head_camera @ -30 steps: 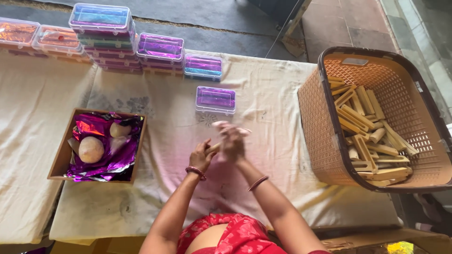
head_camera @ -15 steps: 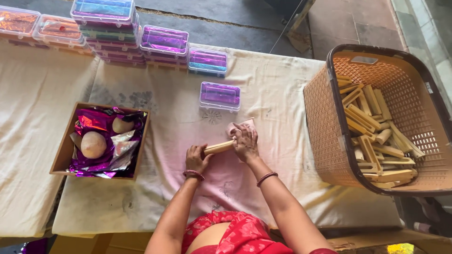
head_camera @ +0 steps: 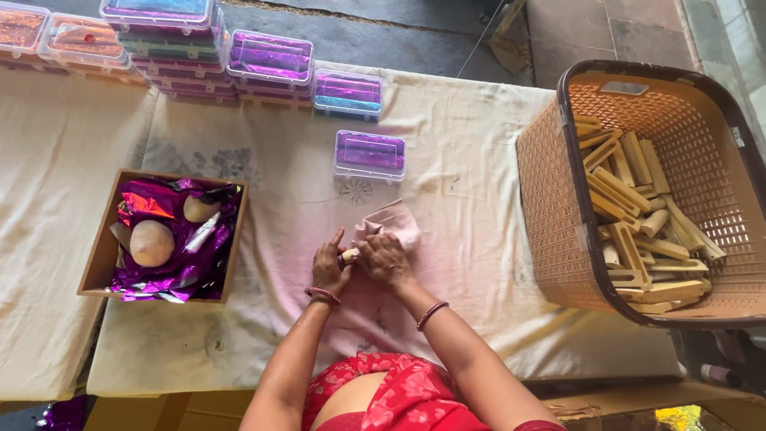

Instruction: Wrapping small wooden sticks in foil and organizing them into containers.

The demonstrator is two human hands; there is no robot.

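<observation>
Stick [head_camera: 349,255] lies left-right between my hands, mostly under pink cloth [head_camera: 391,225]. Left hand [head_camera: 329,267] pinches its bare end; right hand [head_camera: 384,259] clamps cloth around it.

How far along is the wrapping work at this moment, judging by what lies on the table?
Done: several lidded clear boxes sit stacked at the far edge. In hand: left hand and right hand hold one wooden stick against a pink cloth. Left: the basket holds many sticks.
</observation>
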